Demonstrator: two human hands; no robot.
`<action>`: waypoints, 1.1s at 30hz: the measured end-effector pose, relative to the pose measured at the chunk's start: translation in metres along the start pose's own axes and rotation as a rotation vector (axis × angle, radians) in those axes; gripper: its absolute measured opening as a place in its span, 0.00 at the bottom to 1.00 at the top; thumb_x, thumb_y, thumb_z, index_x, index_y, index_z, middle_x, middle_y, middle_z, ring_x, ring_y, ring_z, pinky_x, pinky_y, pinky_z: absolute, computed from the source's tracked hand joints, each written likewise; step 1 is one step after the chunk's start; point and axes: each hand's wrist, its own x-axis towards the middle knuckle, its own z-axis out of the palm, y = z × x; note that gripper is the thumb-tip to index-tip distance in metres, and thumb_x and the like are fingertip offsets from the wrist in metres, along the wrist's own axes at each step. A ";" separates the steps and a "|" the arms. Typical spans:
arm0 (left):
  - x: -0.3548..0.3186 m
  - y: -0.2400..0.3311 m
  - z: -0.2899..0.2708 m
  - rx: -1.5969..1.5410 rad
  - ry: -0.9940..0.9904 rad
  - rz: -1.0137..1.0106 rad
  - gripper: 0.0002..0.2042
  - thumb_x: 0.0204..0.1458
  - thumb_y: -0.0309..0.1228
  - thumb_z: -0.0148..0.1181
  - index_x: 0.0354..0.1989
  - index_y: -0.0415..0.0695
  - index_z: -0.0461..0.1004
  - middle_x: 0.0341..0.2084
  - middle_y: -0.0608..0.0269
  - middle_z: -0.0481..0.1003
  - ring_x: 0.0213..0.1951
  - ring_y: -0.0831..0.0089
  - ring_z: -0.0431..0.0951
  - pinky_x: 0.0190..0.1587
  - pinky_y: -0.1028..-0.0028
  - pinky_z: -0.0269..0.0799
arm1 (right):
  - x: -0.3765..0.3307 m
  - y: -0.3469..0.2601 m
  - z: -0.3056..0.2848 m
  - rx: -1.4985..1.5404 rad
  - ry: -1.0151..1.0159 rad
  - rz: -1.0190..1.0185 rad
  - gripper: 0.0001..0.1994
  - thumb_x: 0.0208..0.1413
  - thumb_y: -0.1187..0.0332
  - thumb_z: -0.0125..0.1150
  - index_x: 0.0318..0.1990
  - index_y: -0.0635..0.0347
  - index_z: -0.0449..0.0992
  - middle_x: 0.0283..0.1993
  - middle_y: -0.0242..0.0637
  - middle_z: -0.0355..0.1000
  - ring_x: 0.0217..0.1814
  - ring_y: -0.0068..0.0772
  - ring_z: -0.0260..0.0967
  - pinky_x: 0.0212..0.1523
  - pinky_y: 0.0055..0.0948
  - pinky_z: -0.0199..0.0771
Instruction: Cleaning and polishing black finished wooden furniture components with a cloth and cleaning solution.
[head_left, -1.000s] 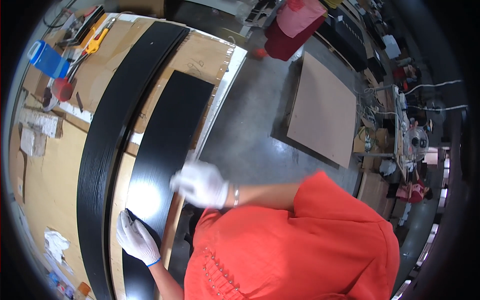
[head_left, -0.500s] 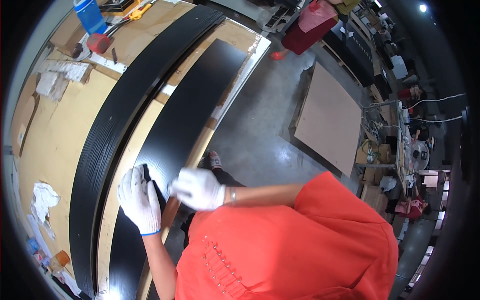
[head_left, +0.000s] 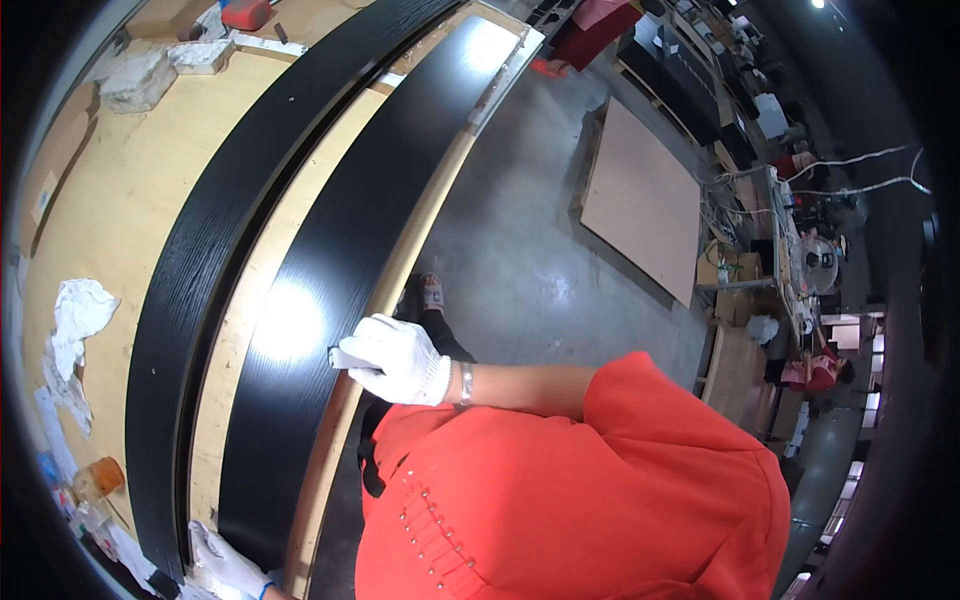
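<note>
My right hand, in a white knitted glove, is closed on a small grey-black piece, whose kind I cannot make out. It stands over the right edge of a long, gently curved black panel. At the panel's lower end my left hand, also gloved, lies by its left edge, with its fingers stretched out. Part of that hand is cut off by the frame's lower edge. A second, longer curved black strip with a wood-grain surface runs along the panel's left, a narrow gap between them.
Both black pieces lie on a pale wooden worktable. White rags, an orange-brown container and whitish blocks sit on its left side. Beyond its right edge, a large flat board rests low over the floor. Another person stands far off.
My left hand has moved down from the panel's middle to its lower end. The black piece that was beside it is out of sight there. My right hand stays at the panel's right edge.
</note>
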 end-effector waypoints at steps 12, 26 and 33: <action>-0.013 0.052 0.000 0.273 0.013 0.176 0.16 0.69 0.32 0.50 0.56 0.36 0.78 0.51 0.53 0.81 0.54 0.58 0.80 0.59 0.65 0.72 | -0.037 -0.079 0.048 -0.003 -0.131 -0.076 0.08 0.43 0.74 0.65 0.31 0.46 0.80 0.24 0.31 0.68 0.27 0.37 0.70 0.28 0.36 0.74; -0.013 0.063 0.007 0.366 0.114 0.215 0.15 0.66 0.35 0.53 0.52 0.42 0.82 0.46 0.52 0.82 0.49 0.55 0.82 0.54 0.62 0.74 | -0.040 -0.092 0.055 -0.112 0.057 -0.182 0.09 0.45 0.72 0.64 0.35 0.49 0.80 0.28 0.34 0.70 0.31 0.39 0.71 0.32 0.37 0.75; -0.011 0.078 0.010 0.197 0.183 0.193 0.15 0.65 0.34 0.56 0.54 0.39 0.79 0.49 0.54 0.82 0.51 0.59 0.82 0.55 0.65 0.74 | -0.082 -0.150 0.106 0.046 -0.148 -0.184 0.08 0.46 0.70 0.65 0.35 0.45 0.78 0.30 0.32 0.68 0.35 0.38 0.72 0.34 0.38 0.76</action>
